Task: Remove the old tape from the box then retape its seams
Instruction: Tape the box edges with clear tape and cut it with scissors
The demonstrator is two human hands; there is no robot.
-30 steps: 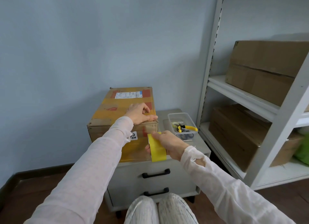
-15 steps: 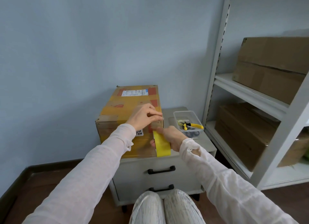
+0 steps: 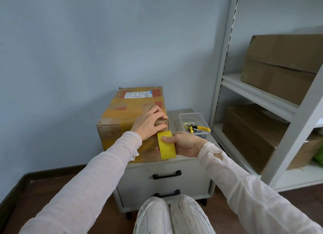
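A cardboard box [image 3: 122, 115] wrapped in yellowish old tape, with a white shipping label near its far end, stands on a grey drawer cabinet [image 3: 164, 179]. My left hand [image 3: 150, 123] lies over the box's near right top corner, fingers pressing down along the edge. My right hand [image 3: 185, 143] grips a yellow tape roll [image 3: 167, 146] held upright against the box's front face, just below the left hand. Whether a strip runs from the roll to the corner is hidden by the fingers.
A clear plastic tub [image 3: 194, 123] with yellow-handled pliers and small items sits on the cabinet, right of the box. A white metal shelf unit [image 3: 262, 97] with several brown cartons stands at the right. My knees [image 3: 173, 216] are close to the cabinet's drawers.
The right hand has turned and lowered the roll slightly along the box's front face. The left hand has shifted from the top to the corner edge. The view has moved closer.
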